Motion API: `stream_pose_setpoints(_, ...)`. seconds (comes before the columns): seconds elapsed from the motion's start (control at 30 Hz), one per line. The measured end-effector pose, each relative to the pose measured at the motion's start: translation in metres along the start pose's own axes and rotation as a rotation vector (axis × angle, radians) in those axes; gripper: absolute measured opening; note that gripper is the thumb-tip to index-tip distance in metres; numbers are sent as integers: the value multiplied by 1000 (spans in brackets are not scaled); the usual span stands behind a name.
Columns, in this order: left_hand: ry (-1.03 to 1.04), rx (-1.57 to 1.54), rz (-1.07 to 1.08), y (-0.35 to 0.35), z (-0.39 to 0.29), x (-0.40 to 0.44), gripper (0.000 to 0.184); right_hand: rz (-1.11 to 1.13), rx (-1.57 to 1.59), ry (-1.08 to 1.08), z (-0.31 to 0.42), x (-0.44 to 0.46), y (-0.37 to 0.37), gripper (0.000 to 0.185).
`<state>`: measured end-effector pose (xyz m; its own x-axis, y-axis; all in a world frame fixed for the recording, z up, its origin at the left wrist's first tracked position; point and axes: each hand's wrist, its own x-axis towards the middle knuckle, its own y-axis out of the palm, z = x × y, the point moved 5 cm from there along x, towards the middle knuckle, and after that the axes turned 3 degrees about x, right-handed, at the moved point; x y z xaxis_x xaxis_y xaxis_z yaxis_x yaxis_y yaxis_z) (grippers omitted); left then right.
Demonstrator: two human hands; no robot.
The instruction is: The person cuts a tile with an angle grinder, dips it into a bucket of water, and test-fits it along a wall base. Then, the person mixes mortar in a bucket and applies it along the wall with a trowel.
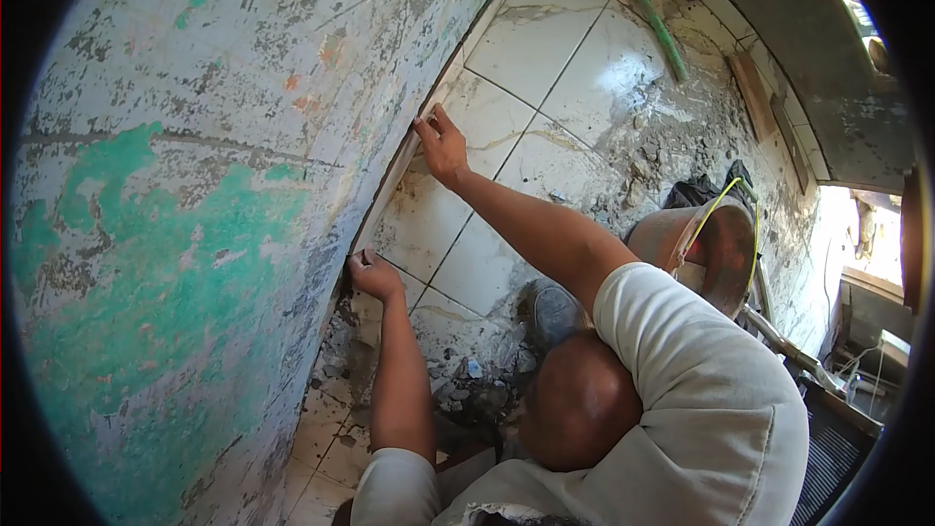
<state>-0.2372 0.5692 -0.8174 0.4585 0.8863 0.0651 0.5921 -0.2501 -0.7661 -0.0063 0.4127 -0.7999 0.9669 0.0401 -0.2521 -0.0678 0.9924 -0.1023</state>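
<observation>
A narrow skirting tile (388, 183) stands on edge along the foot of the wall (195, 253). My left hand (375, 276) is closed at the tile's near end, fingers curled and partly hidden. At the far end, my right hand (445, 148) grips with thumb and fingertips close to the wall. Marbled white floor tiles (467, 234) with dark joints lie beneath both hands. More skirting (477, 34) continues along the wall past my right hand.
Near my knee stands a bucket (672, 234) with a yellow handle, beside a black plastic bag (690, 192). Grey rubble (633, 151) and a green stick (662, 34) lie on the floor. Wooden pieces (752, 97) rest at the far side. My shoe (553, 314) is among debris.
</observation>
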Motion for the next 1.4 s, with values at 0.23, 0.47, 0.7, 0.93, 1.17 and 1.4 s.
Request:
stream_pose_setpoints(0.23, -32, -24, -20, -4, -2, -2, 15, 16, 100, -17, -11, 6, 4, 71)
stream_pose_setpoints(0.47, -6, -81, 91, -4, 11, 1, 11, 23, 150, -15, -8, 4, 4, 74)
stream_pose_setpoints(0.7, -6, -274, 18, -17, 13, 0, 15, 14, 156, 24, -12, 4, 5, 75)
stream_pose_setpoints(0.93, -328, -764, 62, -8, 19, -6, 22, 6, 170, 12, -15, 5, 6, 75)
stream_pose_setpoints(1.17, -334, -908, 30, -8, 3, -16, 28, 23, 166, 31, -20, 8, 9, 72)
stream_pose_setpoints(1.4, -208, -708, 20, -11, 2, -5, 18, 70, 251, 57, -7, 0, 9, 70)
